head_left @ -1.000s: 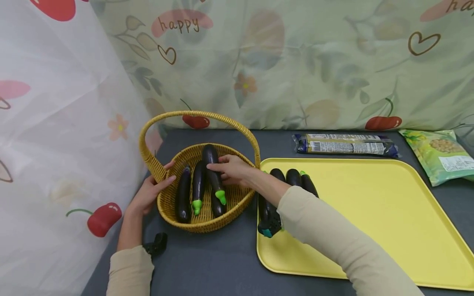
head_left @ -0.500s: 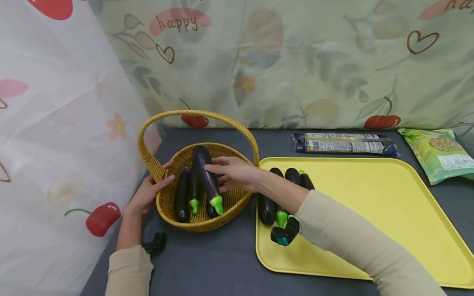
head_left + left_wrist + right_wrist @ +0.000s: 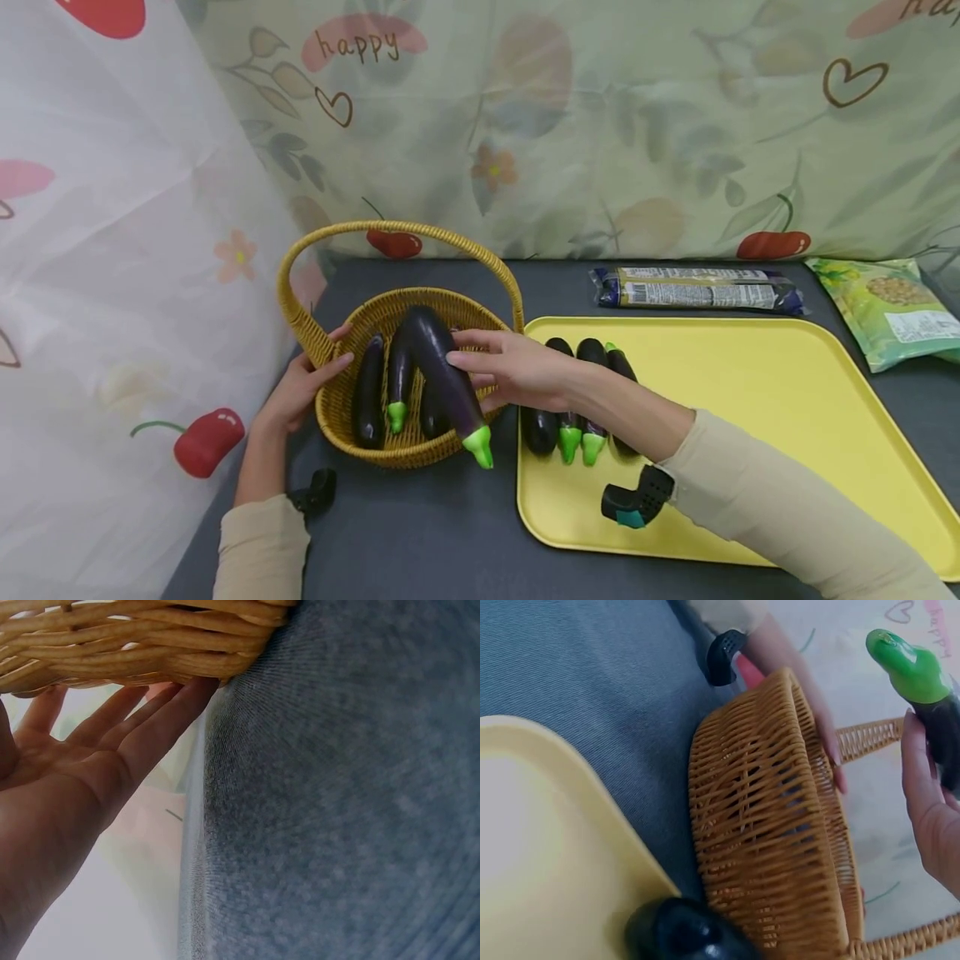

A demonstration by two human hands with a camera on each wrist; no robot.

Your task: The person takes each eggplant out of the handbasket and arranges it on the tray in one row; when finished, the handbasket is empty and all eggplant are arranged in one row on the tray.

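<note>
Just above the basket [image 3: 401,458], holding an eggplant [image 3: 450,385] between thumb and fingers of the right hand [image 3: 513,371] while gripping the rim with the left hand [image 3: 295,393]. Probably at the carrying step between basket and yellow tray [image 3: 750,367]; next calling for height enough to clear the rim.
</note>
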